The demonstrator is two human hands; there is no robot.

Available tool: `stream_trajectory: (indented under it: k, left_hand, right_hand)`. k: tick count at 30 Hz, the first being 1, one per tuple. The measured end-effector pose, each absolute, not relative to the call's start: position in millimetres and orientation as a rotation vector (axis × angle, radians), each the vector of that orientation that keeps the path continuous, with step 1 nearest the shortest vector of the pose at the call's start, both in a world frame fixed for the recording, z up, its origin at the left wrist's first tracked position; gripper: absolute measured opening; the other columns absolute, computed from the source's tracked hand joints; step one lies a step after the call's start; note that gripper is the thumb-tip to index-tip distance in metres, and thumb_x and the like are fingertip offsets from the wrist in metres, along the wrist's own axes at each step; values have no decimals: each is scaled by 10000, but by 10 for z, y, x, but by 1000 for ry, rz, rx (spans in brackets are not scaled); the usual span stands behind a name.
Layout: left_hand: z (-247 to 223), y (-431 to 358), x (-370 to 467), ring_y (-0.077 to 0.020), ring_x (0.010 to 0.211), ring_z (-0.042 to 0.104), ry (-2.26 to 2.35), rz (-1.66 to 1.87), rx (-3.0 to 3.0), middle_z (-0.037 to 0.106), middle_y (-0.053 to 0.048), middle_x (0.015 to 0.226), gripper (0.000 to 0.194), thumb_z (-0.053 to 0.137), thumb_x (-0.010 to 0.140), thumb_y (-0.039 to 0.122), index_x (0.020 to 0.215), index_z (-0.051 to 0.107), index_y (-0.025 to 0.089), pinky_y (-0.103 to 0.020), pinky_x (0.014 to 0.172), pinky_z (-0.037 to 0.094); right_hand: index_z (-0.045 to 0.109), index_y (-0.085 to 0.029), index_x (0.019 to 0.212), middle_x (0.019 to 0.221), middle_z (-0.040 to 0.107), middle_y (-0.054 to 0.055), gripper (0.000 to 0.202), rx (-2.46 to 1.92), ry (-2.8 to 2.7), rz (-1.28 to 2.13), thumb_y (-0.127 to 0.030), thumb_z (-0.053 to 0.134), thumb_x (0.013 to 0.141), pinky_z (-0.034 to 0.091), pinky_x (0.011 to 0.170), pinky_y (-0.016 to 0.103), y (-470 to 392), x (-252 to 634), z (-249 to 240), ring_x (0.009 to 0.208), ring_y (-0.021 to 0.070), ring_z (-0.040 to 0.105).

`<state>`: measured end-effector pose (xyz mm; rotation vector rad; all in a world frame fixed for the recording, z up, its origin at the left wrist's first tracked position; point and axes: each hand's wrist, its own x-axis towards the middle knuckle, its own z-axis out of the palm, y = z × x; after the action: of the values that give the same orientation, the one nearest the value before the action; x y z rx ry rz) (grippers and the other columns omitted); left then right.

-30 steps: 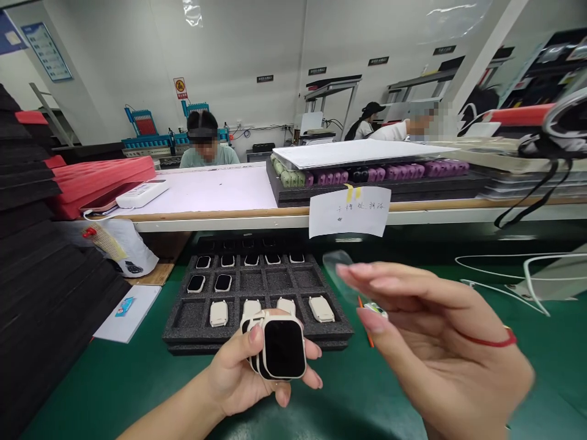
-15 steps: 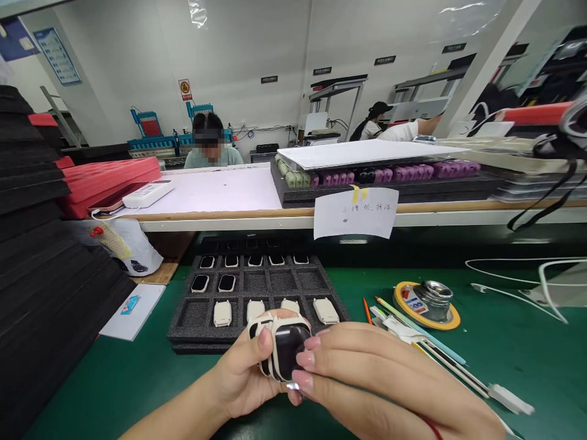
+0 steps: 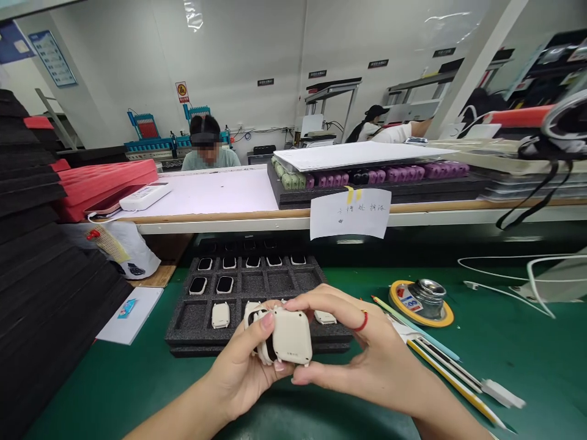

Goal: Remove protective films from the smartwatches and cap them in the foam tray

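Observation:
My left hand [image 3: 245, 360] is closed around a small stack of white smartwatches without straps, black glass showing between them. Its thumb rests on their edge. My right hand [image 3: 371, 348] pinches the front watch [image 3: 293, 336] between thumb and fingers at top and bottom; that watch's white back faces me. The watches are against each other just in front of a black foam tray [image 3: 186, 348]. In the tray's slots lie more watches, some with black screens [image 3: 224, 285] up, others with white backs [image 3: 221, 315] up. My hands hide part of the front row.
Right of my hands lie several pens [image 3: 454, 379], a cutter-like tool and a glass jar [image 3: 431, 293] on a yellow-rimmed roll. Black foam sheets [image 3: 41, 293] are stacked at left. A shelf [image 3: 220, 215] crosses behind, holding a foam tray of purple and green pieces. A person [image 3: 208, 146] sits beyond.
The front watch now shows its white back instead of its black glass. My right hand has gone from fingertips on the glass to a thumb-and-finger grip on its edges.

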<state>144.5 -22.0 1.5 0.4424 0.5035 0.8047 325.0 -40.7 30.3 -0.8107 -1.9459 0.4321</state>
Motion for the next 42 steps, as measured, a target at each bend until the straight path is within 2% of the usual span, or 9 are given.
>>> stream_trajectory:
  k: [7, 14, 18, 20, 22, 27, 30, 33, 42]
  left_hand:
    - [-5, -246, 1414, -157, 660, 693, 453, 675, 538, 755, -156, 843, 497, 854, 666, 467, 940, 754, 64, -161, 506, 484]
    - [88, -145, 1503, -175, 764, 736, 752, 895, 224, 756, -146, 909, 133, 734, 825, 131, 942, 685, 93, -139, 542, 529]
    - [110, -84, 1469, -28, 342, 476, 727, 845, 139, 748, -89, 818, 175, 631, 911, 292, 914, 635, 116, -112, 297, 331]
    - [107, -94, 1441, 7, 280, 318, 697, 831, 199, 746, -76, 813, 226, 603, 922, 339, 937, 638, 116, -123, 262, 255]
    - [103, -121, 1423, 2, 323, 366, 695, 852, 271, 749, -98, 876, 206, 613, 915, 285, 1008, 655, 106, -120, 298, 288]
    - [79, -156, 1442, -49, 473, 520, 592, 852, 294, 713, -113, 843, 281, 633, 908, 358, 971, 696, 91, -118, 382, 349]
    - [48, -149, 1469, -16, 354, 401, 589, 770, 324, 598, -44, 577, 504, 622, 872, 541, 795, 698, 49, -106, 318, 232]
    - [47, -160, 1480, 7, 324, 354, 638, 722, 334, 511, -2, 499, 567, 638, 838, 589, 678, 673, 47, -90, 306, 188]
    - [16, -177, 1414, -13, 317, 375, 613, 631, 260, 490, 7, 472, 546, 599, 875, 566, 661, 666, 68, -101, 292, 172]
  right_hand:
    - [610, -233, 1225, 1039, 703, 54, 576, -786, -2019, 399, -243, 862, 707, 546, 824, 302, -413, 3264, 332, 952, 200, 653]
    - [648, -175, 1120, 1071, 690, 92, 349, -1119, -1881, 205, -234, 707, 781, 529, 876, 383, 17, 3527, 124, 986, 239, 656]
    - [690, -148, 1109, 1099, 692, 142, 318, -1374, -1917, 212, -313, 666, 837, 505, 937, 514, 412, 3791, -254, 1050, 315, 642]
    - [724, -168, 1080, 1119, 714, 143, 294, -1385, -1961, 255, -294, 686, 818, 506, 945, 554, 521, 3861, -393, 1070, 342, 652]
    - [742, -190, 1068, 1180, 712, 137, 260, -1376, -1986, 284, -265, 667, 831, 490, 984, 572, 535, 3862, -408, 1139, 352, 636]
    - [682, -244, 1151, 1251, 669, 100, 255, -1195, -1935, 366, -341, 537, 965, 502, 1015, 470, 146, 3558, 22, 1195, 256, 619]
    - [646, -248, 959, 1191, 680, 58, 287, -980, -2001, 535, -325, 822, 746, 552, 940, 346, -179, 3301, 219, 1107, 233, 658]
    - [573, -248, 864, 1137, 674, 24, 269, -945, -2062, 567, -190, 804, 739, 570, 832, 252, -353, 3134, 233, 991, 179, 681]
    - [658, -228, 789, 974, 734, 60, 106, -824, -1872, 324, -197, 632, 887, 602, 729, 287, -314, 3023, 208, 822, 191, 715]
